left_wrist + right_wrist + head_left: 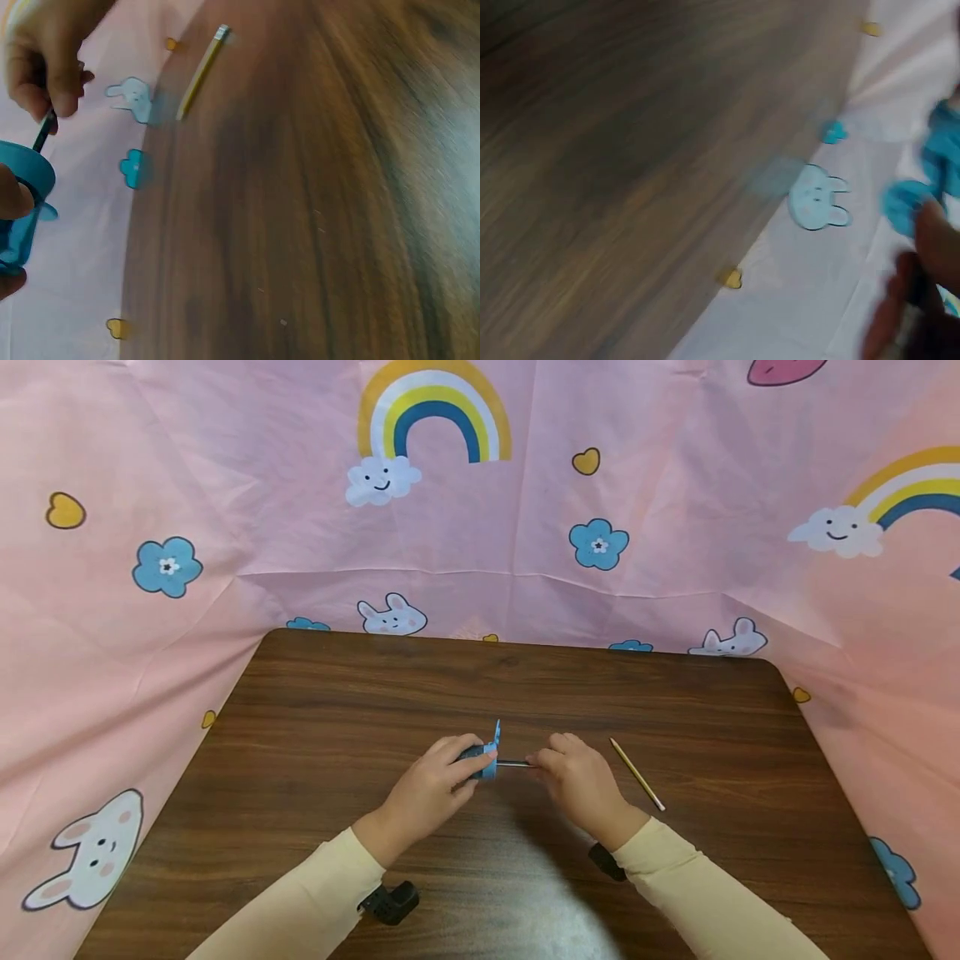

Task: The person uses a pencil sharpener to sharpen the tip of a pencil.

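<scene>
My left hand (423,789) grips a small blue pencil sharpener (490,762) with a darker body, its blue flap standing up. From the right, my right hand (583,781) pinches a thin dark pencil (514,764), which points level into the sharpener's right face. In the left wrist view the dark pencil (43,133) meets the rim of the sharpener (34,169), and its tip is hidden. The right wrist view is blurred; the blue sharpener (941,154) and fingers of the right hand (937,247) show at its right edge.
A yellow pencil (637,774) with a white end lies on the dark wooden table (360,693), right of my right hand. Pink printed cloth (480,527) hangs behind the table and along its sides. Black wrist devices (393,903) sit under both sleeves.
</scene>
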{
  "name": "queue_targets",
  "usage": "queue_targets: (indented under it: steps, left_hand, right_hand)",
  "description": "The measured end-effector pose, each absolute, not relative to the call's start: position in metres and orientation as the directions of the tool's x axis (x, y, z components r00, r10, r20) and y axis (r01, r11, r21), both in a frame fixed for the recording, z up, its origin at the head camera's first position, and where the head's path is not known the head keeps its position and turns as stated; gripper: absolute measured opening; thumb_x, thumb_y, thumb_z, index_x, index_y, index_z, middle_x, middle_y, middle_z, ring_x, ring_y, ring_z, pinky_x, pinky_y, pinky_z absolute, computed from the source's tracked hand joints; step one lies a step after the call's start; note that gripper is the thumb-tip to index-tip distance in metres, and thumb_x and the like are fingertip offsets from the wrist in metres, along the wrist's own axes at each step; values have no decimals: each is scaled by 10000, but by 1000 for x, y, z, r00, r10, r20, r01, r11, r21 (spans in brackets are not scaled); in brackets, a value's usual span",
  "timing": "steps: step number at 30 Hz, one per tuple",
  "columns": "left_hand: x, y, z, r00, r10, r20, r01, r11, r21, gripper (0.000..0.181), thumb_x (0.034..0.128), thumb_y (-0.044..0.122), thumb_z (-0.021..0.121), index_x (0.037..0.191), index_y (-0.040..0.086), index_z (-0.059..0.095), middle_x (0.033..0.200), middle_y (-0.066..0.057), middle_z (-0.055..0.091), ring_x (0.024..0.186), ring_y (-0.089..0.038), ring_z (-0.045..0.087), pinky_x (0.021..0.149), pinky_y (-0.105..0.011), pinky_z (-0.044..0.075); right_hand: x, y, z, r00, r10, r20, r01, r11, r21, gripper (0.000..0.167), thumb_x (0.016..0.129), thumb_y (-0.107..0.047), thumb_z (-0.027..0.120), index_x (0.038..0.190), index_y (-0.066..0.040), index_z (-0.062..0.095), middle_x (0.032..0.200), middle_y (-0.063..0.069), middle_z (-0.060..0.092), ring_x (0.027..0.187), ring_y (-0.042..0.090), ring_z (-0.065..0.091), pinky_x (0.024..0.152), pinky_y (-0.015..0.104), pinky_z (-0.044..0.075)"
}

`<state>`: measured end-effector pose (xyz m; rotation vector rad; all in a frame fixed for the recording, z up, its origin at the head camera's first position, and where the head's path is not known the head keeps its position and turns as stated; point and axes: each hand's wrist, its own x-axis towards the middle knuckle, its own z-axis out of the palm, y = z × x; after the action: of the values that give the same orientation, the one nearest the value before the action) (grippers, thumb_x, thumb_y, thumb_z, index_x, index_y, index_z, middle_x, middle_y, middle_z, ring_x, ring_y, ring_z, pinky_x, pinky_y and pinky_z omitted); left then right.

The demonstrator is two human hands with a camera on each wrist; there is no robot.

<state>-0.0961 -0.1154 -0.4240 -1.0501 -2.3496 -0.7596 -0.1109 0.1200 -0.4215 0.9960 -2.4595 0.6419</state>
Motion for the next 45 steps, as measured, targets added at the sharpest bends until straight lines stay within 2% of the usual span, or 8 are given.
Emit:
queue_targets:
  steps: [4, 9, 15, 20, 28, 32, 38, 45]
  left_hand:
    - [-96, -117, -430, -482, 593, 645, 847, 503, 171, 489, 675, -88, 821, 1124, 67, 703, 1128, -146, 595, 1050, -279, 597, 833, -277, 562]
    - [-96, -117, -433, -463, 596, 656, 859, 484, 166, 497, 685, -100, 806, 1135, 79, 693, 1142, -138, 584, 1068, -273, 587, 852, -261, 553]
    - [-100, -117, -430, -545, 549, 634, 814, 529, 243, 437, 733, -55, 797, 1142, 70, 709, 1146, -130, 600, 1062, -266, 595, 838, -296, 564]
    - [-99, -119, -427, -632, 495, 596, 755, 567, 330, 470, 733, -56, 796, 1174, 74, 699, 1149, -112, 608, 1041, -253, 593, 782, -304, 574]
    - [-97, -116, -417, -717, 463, 521, 689, 581, 432, 500, 734, -49, 800, 1204, 80, 687, 1158, -85, 621, 1016, -224, 596, 756, -297, 568]
    - [-96, -114, -416, -710, 479, 515, 698, 571, 432, 503, 731, -47, 804, 1207, 66, 684, 1160, -96, 619, 1017, -239, 599, 735, -285, 561]
    - [-98, -117, -421, -602, 543, 585, 783, 545, 300, 466, 716, -51, 814, 1158, 57, 710, 1136, -120, 618, 1047, -260, 600, 774, -267, 570]
    - [-97, -120, -430, -468, 604, 646, 858, 485, 168, 480, 685, -78, 818, 1125, 81, 711, 1127, -133, 597, 1047, -263, 597, 852, -264, 553]
  right_hand:
    - [-118, 125, -404, -850, -525, 36, -403, 604, -687, 44, 810, -93, 763, 797, -60, 737, 702, -40, 618, 590, 58, 491, 516, 211, 441]
    - [-127, 129, -394, -835, -507, -213, -165, 601, -782, 88, 868, -128, 717, 862, -46, 746, 700, -26, 631, 572, 84, 462, 514, 249, 418]
    - [-117, 122, -397, -872, -489, 41, -439, 739, -511, 289, 839, -216, 755, 1099, -94, 723, 914, -15, 630, 796, 126, 575, 644, 281, 510]
    - [-114, 125, -414, -701, -543, 463, -673, 718, -177, 541, 728, -221, 853, 1223, -99, 671, 1077, 79, 619, 961, 241, 594, 754, 364, 540]
    - [-116, 129, -434, -456, -548, 701, -752, 659, 26, 142, 914, -117, 672, 1037, -58, 710, 910, 72, 619, 782, 222, 598, 693, 355, 540]
    - [-113, 128, -436, -410, -542, 734, -756, 652, 60, 203, 983, -128, 555, 935, -40, 732, 782, 50, 571, 653, 179, 521, 531, 280, 478]
    - [-107, 125, -423, -613, -542, 575, -740, 648, -179, 117, 729, -59, 816, 827, -63, 751, 691, -13, 524, 600, 88, 453, 471, 196, 422]
    - [-115, 128, -402, -856, -516, -23, -344, 602, -720, 80, 842, -120, 737, 803, -51, 738, 722, -25, 661, 636, 30, 503, 541, 214, 451]
